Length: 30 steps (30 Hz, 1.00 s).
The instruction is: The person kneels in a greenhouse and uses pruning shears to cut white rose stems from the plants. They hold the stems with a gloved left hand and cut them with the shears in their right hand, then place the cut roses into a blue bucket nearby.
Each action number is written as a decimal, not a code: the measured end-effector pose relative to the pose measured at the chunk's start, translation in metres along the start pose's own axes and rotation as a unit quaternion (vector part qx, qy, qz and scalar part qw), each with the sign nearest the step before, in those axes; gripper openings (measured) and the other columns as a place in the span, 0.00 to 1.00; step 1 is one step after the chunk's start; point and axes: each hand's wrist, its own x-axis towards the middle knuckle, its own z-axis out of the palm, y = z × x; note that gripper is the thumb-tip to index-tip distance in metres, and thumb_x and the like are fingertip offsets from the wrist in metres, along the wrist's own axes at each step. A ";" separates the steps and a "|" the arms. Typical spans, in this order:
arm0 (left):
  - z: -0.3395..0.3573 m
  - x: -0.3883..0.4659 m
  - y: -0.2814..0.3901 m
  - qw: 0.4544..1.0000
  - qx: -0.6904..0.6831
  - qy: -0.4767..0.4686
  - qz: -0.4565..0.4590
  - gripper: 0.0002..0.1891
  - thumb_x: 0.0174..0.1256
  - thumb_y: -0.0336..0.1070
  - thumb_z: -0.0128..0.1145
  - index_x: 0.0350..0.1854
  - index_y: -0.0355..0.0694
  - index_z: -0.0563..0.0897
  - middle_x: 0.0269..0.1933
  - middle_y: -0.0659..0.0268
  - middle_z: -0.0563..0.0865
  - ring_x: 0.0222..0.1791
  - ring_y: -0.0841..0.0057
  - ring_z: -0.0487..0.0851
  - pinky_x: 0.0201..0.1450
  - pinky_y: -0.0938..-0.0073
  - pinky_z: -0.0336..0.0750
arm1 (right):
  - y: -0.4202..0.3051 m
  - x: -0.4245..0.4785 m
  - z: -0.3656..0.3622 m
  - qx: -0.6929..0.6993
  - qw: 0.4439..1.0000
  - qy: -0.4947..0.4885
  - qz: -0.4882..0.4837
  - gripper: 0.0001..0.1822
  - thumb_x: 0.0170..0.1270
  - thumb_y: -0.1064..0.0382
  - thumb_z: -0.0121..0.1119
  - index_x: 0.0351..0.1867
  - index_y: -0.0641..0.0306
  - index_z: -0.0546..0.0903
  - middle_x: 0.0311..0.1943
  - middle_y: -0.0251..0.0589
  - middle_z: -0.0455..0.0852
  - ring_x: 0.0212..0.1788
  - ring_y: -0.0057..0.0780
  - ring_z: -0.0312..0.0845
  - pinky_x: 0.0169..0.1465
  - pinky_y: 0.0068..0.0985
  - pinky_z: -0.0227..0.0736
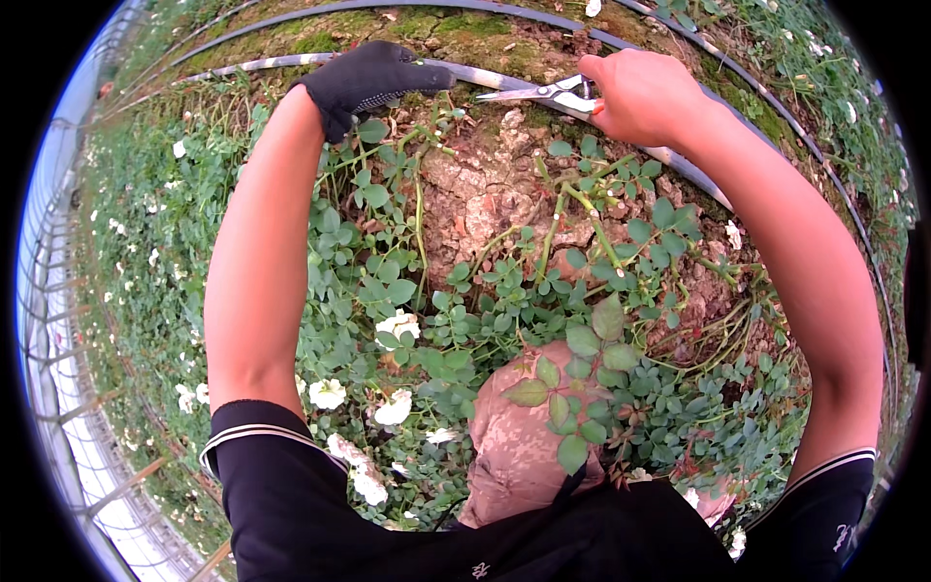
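My right hand [647, 94], bare, grips a pair of small pruning snips [542, 92] with silver blades and a trace of orange at the handle. Their tip points left, and the blades look nearly closed. Across from it, my left hand [374, 84] wears a black knit glove with grip dots on the palm. Its fingers reach right, just above the leafy stems of a rose bush [374, 193]; whether they pinch anything is hidden. Between and below my hands, several cut rose canes [596, 225] with pale ends rise over cracked brown soil [473, 185].
A grey-and-white irrigation pipe [484, 75] runs behind both hands, with another dark pipe [349, 9] farther off. White roses [398, 327] bloom at lower left. My camouflage-clad knee [509, 429] sits among leaves. Greenhouse framing [62, 349] lines the left edge.
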 end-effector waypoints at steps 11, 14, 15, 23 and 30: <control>0.017 0.051 0.044 0.931 0.341 -0.130 -0.010 0.24 0.46 0.45 0.71 0.43 0.33 0.84 0.34 0.53 0.86 0.32 0.63 0.84 0.39 0.61 0.77 | 0.026 -0.032 -0.001 0.012 0.996 0.086 0.000 0.11 0.53 0.63 0.58 0.37 0.64 0.77 0.28 0.48 0.84 0.36 0.47 0.82 0.39 0.42 0.78; 0.009 0.041 0.033 0.960 0.274 -0.032 0.052 0.23 0.50 0.47 0.69 0.43 0.33 0.83 0.32 0.55 0.86 0.30 0.67 0.82 0.38 0.64 0.76 | 0.023 -0.028 0.004 0.008 0.994 0.098 -0.044 0.12 0.52 0.63 0.60 0.37 0.64 0.77 0.29 0.46 0.85 0.35 0.45 0.83 0.38 0.41 0.78; 0.007 0.031 0.023 0.975 0.209 0.019 0.070 0.22 0.52 0.47 0.68 0.42 0.34 0.83 0.31 0.57 0.85 0.29 0.70 0.81 0.37 0.66 0.75 | 0.017 -0.025 0.003 0.000 0.993 0.104 -0.061 0.12 0.52 0.62 0.60 0.37 0.64 0.77 0.29 0.46 0.85 0.35 0.45 0.83 0.38 0.40 0.78; 0.013 -0.066 -0.013 0.993 -0.055 0.082 0.057 0.13 0.62 0.42 0.60 0.41 0.38 0.84 0.30 0.69 0.84 0.30 0.84 0.78 0.35 0.77 0.73 | -0.040 0.007 -0.012 -0.031 0.985 0.132 -0.108 0.11 0.49 0.64 0.62 0.34 0.60 0.76 0.29 0.41 0.83 0.37 0.39 0.82 0.42 0.35 0.75; 0.033 -0.057 -0.006 0.976 0.106 0.161 0.099 0.22 0.60 0.51 0.57 0.43 0.34 0.81 0.35 0.45 0.83 0.38 0.52 0.82 0.45 0.59 0.74 | -0.058 0.010 -0.024 -0.033 0.995 0.059 -0.070 0.10 0.51 0.63 0.61 0.35 0.62 0.80 0.25 0.43 0.84 0.35 0.42 0.84 0.39 0.41 0.77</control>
